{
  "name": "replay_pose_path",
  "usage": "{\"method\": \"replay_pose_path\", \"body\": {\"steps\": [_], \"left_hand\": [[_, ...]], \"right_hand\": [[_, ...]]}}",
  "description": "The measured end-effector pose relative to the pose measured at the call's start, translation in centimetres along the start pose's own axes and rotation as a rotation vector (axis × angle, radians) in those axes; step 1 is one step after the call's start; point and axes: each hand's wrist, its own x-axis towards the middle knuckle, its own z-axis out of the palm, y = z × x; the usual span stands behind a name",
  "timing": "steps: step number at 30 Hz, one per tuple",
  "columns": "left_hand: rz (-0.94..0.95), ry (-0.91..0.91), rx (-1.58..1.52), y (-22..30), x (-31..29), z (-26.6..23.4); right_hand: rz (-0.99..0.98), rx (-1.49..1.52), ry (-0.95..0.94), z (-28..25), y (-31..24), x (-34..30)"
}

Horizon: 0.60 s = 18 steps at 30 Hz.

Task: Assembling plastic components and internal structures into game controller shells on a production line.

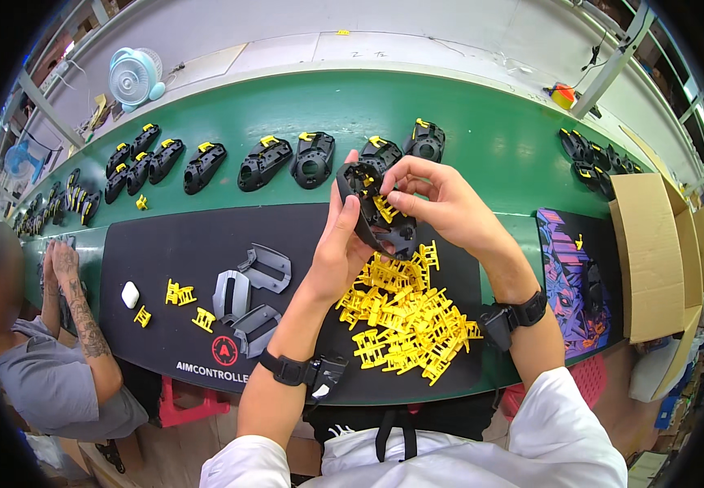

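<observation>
Above the black mat [153,244], my left hand [337,256] grips a hollow black plastic shell [402,236], its open inside turned up. A yellow plastic clip [385,209] sits within the shell's opening. Thumb and fingers of my right hand [445,199] are pinched at that clip; the fingertips partly cover it. Directly below both hands lies a heap of loose yellow clips [413,317]. Left of my left forearm are several grey plastic shell pieces [232,294], with a few stray yellow clips [203,319] beside them.
Several black shells with yellow clips [264,163] line the green table [482,122]. A small white object [130,294] rests on the mat's left. At right are a colourful mat [559,281] and a cardboard box [647,252]. Another person [59,378] works at far left.
</observation>
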Motion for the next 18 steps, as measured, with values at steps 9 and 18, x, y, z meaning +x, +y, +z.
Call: {"method": "replay_pose_path", "body": {"steps": [9,18], "left_hand": [[-0.051,0.031,-0.146,-0.2,0.0,-1.3],[-0.228,0.151,-0.4,1.2,-0.4,-1.0]], "right_hand": [[-0.016,-0.039,-0.056,0.9,1.5,0.2],[-0.624,-0.567,-0.154,0.4,-1.3,-1.0]]}}
